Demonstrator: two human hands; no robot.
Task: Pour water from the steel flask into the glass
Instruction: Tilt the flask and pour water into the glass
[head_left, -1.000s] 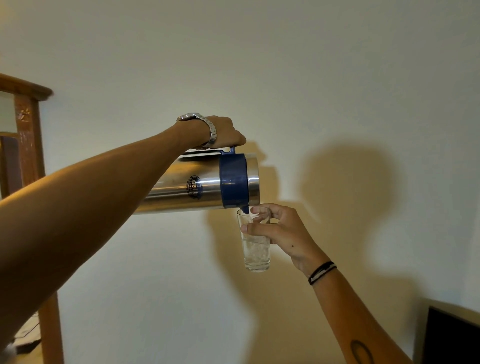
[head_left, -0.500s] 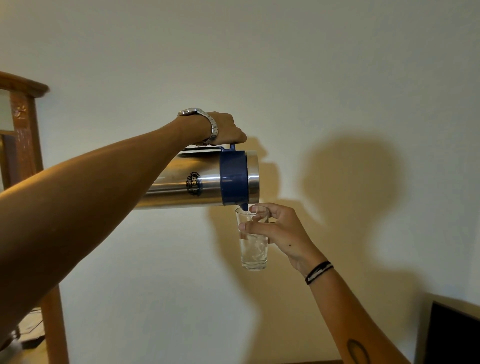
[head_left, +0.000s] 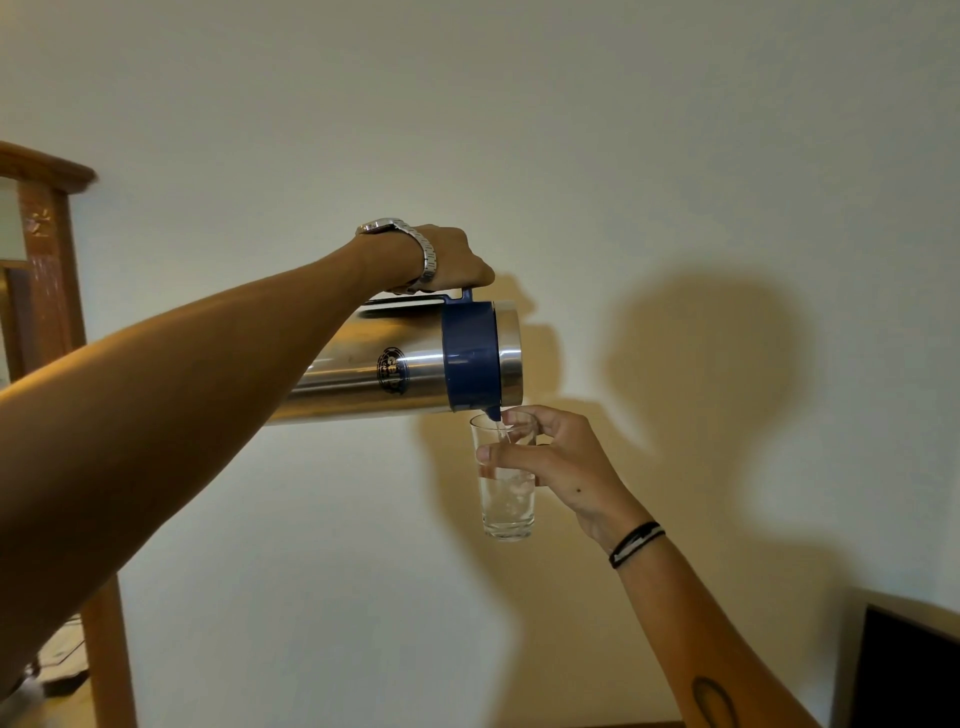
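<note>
Little has shifted since a moment ago: the steel flask (head_left: 395, 371) stays tipped almost level across the middle of the frame, though the water in the glass (head_left: 506, 480) stands a touch higher. The left hand (head_left: 457, 257) is closed over the blue handle on top of the flask, a metal watch (head_left: 423, 254) on its wrist. The right hand (head_left: 561, 462), just right of centre, wraps thumb and fingers around the upright glass right beneath the blue spout (head_left: 493, 413), where a thin stream runs in.
</note>
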